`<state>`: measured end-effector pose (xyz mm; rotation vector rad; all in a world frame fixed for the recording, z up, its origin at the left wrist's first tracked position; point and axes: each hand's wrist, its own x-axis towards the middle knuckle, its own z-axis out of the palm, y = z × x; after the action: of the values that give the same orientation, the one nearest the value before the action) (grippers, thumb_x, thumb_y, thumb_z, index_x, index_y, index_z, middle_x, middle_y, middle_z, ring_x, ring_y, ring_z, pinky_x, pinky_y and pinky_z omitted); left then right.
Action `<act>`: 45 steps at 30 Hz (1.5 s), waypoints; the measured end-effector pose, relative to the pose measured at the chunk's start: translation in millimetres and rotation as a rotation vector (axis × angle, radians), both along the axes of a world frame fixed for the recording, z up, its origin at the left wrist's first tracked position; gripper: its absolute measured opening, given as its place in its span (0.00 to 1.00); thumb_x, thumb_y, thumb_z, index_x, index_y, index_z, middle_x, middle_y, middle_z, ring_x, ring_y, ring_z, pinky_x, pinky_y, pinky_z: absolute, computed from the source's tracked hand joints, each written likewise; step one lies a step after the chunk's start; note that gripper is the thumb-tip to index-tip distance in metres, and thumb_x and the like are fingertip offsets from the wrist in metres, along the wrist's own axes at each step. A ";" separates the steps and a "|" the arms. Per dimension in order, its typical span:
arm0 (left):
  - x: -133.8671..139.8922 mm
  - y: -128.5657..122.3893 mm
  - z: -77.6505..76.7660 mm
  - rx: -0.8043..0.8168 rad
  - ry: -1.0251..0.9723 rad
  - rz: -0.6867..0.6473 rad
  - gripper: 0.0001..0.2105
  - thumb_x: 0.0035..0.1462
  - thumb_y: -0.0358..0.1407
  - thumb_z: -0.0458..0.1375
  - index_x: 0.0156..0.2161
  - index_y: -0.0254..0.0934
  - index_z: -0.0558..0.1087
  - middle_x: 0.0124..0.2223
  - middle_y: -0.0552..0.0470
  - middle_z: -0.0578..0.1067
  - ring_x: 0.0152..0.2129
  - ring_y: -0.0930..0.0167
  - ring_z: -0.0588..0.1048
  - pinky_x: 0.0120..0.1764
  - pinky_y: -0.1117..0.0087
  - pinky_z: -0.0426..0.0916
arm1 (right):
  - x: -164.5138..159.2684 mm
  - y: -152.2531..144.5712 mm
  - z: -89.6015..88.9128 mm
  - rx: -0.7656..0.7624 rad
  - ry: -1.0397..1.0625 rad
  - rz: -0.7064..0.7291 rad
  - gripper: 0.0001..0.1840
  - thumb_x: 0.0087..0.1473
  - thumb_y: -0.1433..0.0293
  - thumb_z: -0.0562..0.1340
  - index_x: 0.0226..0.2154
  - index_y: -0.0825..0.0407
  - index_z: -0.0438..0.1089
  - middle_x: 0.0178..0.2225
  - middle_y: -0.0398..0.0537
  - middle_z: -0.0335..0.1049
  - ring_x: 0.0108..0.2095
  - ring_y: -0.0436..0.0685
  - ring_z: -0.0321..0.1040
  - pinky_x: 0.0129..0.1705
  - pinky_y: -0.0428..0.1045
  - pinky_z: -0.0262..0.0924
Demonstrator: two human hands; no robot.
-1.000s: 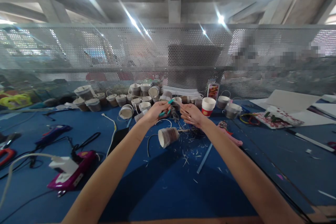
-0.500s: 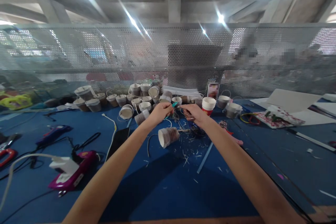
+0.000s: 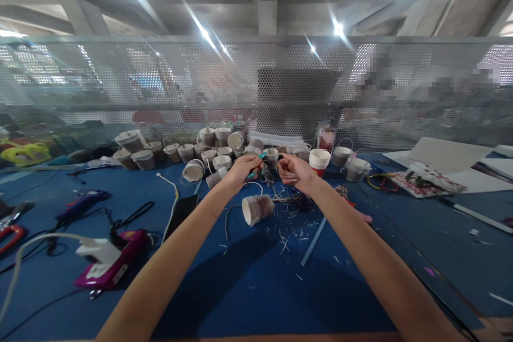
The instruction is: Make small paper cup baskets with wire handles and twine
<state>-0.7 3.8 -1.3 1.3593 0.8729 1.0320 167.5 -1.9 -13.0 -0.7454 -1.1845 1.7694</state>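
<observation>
My left hand is closed around a small teal tool, whose coloured parts show above and below the fingers; its exact kind is unclear. Facing it across a small gap, my right hand has its fingers curled and pinched. Whether a thin strand is between those fingertips I cannot make out. Below both hands a paper cup wrapped in brownish cord lies on its side on the blue table. Under the right hand sits a tangle of wire and thin clippings.
Several wrapped cups with handles crowd the back. A stack of white paper cups stands right of my right hand. On the left are a purple power strip, a blue glue gun and red-handled scissors. A clear strip lies at front right.
My hands have drawn slightly apart. The left hand has turned, so more of the teal tool shows. My right hand's fingers, earlier pointing at the tool, are now more curled.
</observation>
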 end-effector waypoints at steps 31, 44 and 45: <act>-3.0 5.0 -5.1 -0.214 -0.239 -0.121 0.09 0.51 0.31 0.52 0.21 0.31 0.65 0.13 0.59 0.57 0.09 0.83 0.55 0.14 0.83 0.53 | -17.4 -5.3 -8.1 0.035 0.198 -0.115 0.14 0.48 0.69 0.60 0.17 0.53 0.56 0.08 0.34 0.46 0.11 0.42 0.38 0.12 0.40 0.37; -8.5 6.3 -4.7 -0.077 -0.042 -0.107 0.12 0.50 0.36 0.55 0.20 0.31 0.67 0.12 0.58 0.59 0.09 0.82 0.55 0.13 0.80 0.48 | -11.8 -3.9 -6.9 0.068 0.091 -0.159 0.20 0.49 0.64 0.59 0.13 0.53 0.54 0.08 0.34 0.47 0.10 0.41 0.36 0.12 0.41 0.35; -9.4 7.2 -5.1 -0.060 0.003 -0.080 0.13 0.49 0.36 0.56 0.19 0.31 0.67 0.11 0.58 0.57 0.08 0.82 0.54 0.13 0.80 0.47 | -10.8 -2.6 -7.9 0.067 0.068 -0.166 0.20 0.49 0.64 0.59 0.13 0.53 0.54 0.07 0.35 0.47 0.10 0.41 0.36 0.12 0.41 0.34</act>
<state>-10.0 11.1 -6.4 1.3348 0.8384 0.9352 156.8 -4.5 -20.9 -0.7175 -1.0993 1.5977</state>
